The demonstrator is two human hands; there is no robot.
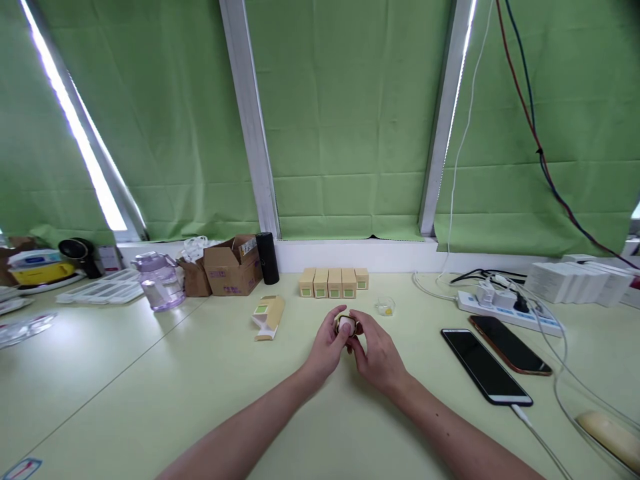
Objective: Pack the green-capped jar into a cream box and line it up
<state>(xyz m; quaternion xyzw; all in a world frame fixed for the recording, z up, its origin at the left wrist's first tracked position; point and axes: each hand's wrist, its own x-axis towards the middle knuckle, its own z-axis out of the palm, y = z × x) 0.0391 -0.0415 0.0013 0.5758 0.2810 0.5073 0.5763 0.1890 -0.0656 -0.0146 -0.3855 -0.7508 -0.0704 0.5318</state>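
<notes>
Between the fingertips of both hands is a small roundish object (346, 324), white on top with a dark and yellowish edge; its exact kind is too small to make out. My left hand (324, 348) grips it from the left, the thumb pressed on its white face. From the right, my right hand (379, 349) has its fingers closed around the same object. Fingers hide part of it. Beyond the hands stands a row of several small tan boxes (335, 283). An opened tan box (269, 318) lies to the left, and a small clear container (385, 307) with something yellow is to the right.
At right lie two phones (486, 367) (510, 345), a white power strip (510, 312) with cables, a beige mouse (610, 437) and white boxes (575, 281). At back left stand a cardboard box (231, 268), a black cylinder (267, 259) and a purple jug (159, 283).
</notes>
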